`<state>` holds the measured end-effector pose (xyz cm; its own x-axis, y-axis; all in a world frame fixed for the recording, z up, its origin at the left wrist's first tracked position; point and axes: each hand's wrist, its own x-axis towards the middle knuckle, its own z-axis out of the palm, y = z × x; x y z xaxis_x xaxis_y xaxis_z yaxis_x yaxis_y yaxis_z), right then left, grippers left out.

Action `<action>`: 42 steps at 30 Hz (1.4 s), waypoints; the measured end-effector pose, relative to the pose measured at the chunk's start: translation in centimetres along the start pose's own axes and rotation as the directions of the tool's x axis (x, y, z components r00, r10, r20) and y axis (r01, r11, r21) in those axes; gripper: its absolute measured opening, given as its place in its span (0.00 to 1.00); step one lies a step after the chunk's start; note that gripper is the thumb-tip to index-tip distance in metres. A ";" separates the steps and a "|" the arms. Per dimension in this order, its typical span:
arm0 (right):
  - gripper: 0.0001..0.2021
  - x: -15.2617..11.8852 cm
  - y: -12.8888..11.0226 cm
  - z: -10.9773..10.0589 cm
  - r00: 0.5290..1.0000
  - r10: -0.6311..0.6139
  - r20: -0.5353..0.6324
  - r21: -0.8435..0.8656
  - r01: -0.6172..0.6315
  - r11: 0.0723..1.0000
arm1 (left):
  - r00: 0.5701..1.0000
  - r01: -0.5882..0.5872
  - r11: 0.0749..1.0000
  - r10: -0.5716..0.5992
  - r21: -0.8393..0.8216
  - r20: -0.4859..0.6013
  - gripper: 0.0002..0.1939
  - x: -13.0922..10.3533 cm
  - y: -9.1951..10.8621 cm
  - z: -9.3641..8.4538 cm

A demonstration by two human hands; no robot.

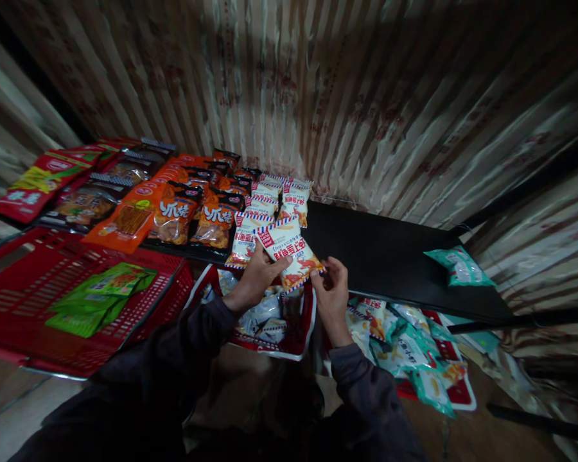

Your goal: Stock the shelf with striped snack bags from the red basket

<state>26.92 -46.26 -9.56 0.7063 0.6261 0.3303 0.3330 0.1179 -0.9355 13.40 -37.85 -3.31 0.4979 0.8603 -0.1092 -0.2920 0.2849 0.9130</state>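
A white snack bag with red lettering and an orange lower corner (291,251) is held over the front edge of the black shelf (380,247). My left hand (257,279) grips its left side, thumb on the front. My right hand (331,292) pinches its lower right corner. Similar white bags (295,200) lie in two columns on the shelf just behind and to the left of it. Below my hands, a red basket with a white rim (309,321) holds more white bags.
Black-and-orange bags (214,218), orange bags (125,218) and red bags (48,183) fill the shelf's left. A teal bag (462,266) lies at its right end. Red baskets with green packs (103,295) and teal bags (407,350) stand below. Behind hangs a striped curtain.
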 end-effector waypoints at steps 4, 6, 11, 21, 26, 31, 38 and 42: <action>0.18 -0.2 -0.6 -0.3 0.891 -0.446 0.086 -0.367 0.445 0.817 | 0.999 -0.038 0.999 0.038 0.014 -0.007 0.30 0.1 -0.2 0.0; 0.19 -0.5 -1.0 -0.3 0.812 -0.564 0.149 -0.417 0.569 0.709 | 0.999 -0.048 0.998 0.048 0.031 -0.007 0.29 0.0 -0.4 0.1; 0.22 -1.0 -1.5 0.0 0.742 -0.617 0.263 -0.402 0.666 0.629 | 0.997 -0.070 0.994 0.069 0.087 0.016 0.31 -0.2 -0.8 0.3; 0.27 -1.2 -1.4 0.0 0.756 -0.561 0.337 -0.373 0.654 0.658 | 0.995 -0.081 0.990 0.074 0.120 0.060 0.30 -0.5 -0.5 0.6; 0.31 -1.2 -1.4 0.1 0.771 -0.534 0.346 -0.388 0.636 0.667 | 0.986 -0.094 0.987 0.074 0.129 0.152 0.30 -0.8 -0.3 0.5; 0.35 -1.2 -1.5 0.1 0.782 -0.529 0.328 -0.395 0.623 0.675 | 0.977 -0.091 0.988 0.065 0.122 0.201 0.33 -1.1 -0.1 0.5; 0.36 -1.4 -1.4 0.3 0.786 -0.521 0.333 -0.409 0.618 0.671 | 0.981 -0.075 0.992 0.055 0.101 0.186 0.35 -1.2 0.3 0.7; 0.36 -1.4 -1.3 0.4 0.785 -0.528 0.324 -0.424 0.619 0.661 | 0.980 -0.078 0.992 0.058 0.101 0.193 0.34 -1.1 0.3 0.6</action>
<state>25.19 -47.01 -8.85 0.1764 0.6792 0.7124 0.9222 0.1390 -0.3609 13.24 -39.00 -2.71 0.6284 0.7776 0.0216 -0.2459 0.1723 0.9539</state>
